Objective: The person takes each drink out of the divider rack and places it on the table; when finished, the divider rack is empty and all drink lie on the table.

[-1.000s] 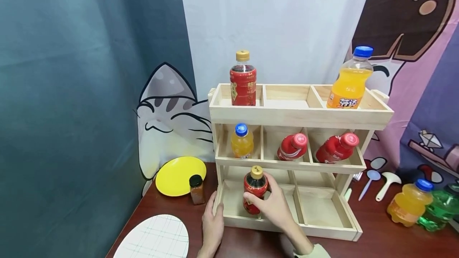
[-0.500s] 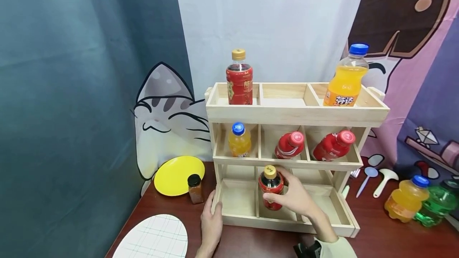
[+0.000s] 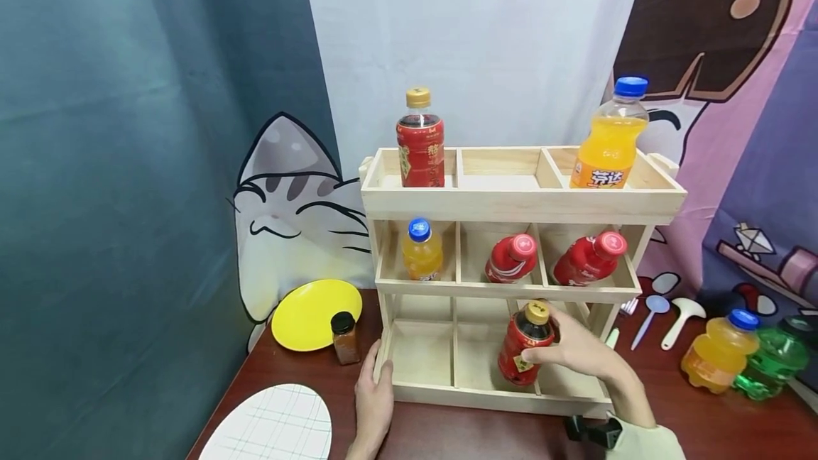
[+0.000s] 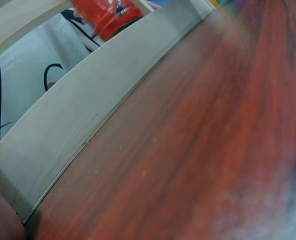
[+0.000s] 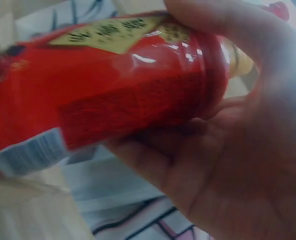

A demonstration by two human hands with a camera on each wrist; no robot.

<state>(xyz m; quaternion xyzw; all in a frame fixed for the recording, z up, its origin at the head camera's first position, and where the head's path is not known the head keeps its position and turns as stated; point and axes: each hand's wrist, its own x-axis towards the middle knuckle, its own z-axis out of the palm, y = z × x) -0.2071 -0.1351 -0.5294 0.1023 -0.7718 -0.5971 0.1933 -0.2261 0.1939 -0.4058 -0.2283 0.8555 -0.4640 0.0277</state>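
Observation:
My right hand grips a drink bottle with a red label, dark contents and gold cap. It leans a little over the bottom tier of the wooden rack, near the divider between middle and right compartments; whether its base touches the rack I cannot tell. In the right wrist view, thumb and fingers wrap around the upper part of the red bottle. My left hand rests against the rack's lower left corner, fingers extended along the outer side. The left wrist view catches only its edge beside the front board.
Another gold-capped bottle and an orange soda bottle stand on the top tier. The middle tier bears a small orange bottle and red bottles. Plates and a spice jar lie left; bottles and utensils right.
My right hand has carried the gold-capped bottle rightward along the bottom tier, from the left compartment past the middle one. The left hand stays at the rack's corner. The view has shifted slightly.

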